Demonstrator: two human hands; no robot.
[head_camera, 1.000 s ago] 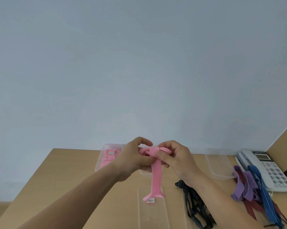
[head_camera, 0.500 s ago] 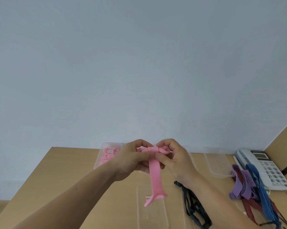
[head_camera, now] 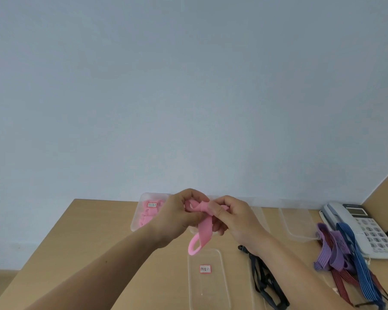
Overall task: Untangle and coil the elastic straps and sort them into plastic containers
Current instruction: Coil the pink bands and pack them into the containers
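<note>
A pink elastic strap (head_camera: 203,231) is held above the wooden table (head_camera: 94,242). My left hand (head_camera: 177,218) grips its coiled top from the left, and my right hand (head_camera: 233,218) pinches the same coil from the right. A short looped tail hangs down between the hands. A clear container (head_camera: 136,220) at the back left holds several coiled pink straps. Below the hands lies a clear labelled container (head_camera: 207,294) with nothing in it.
Dark straps (head_camera: 264,283) lie in a clear container right of the middle one. A tangle of purple, blue and red straps (head_camera: 338,260) sits at the right beside a white desk phone (head_camera: 367,227). Another clear container (head_camera: 298,222) stands behind them.
The hanging tail of the pink strap has grown shorter as more of it is wound into the coil. Both hands stay together at the same place.
</note>
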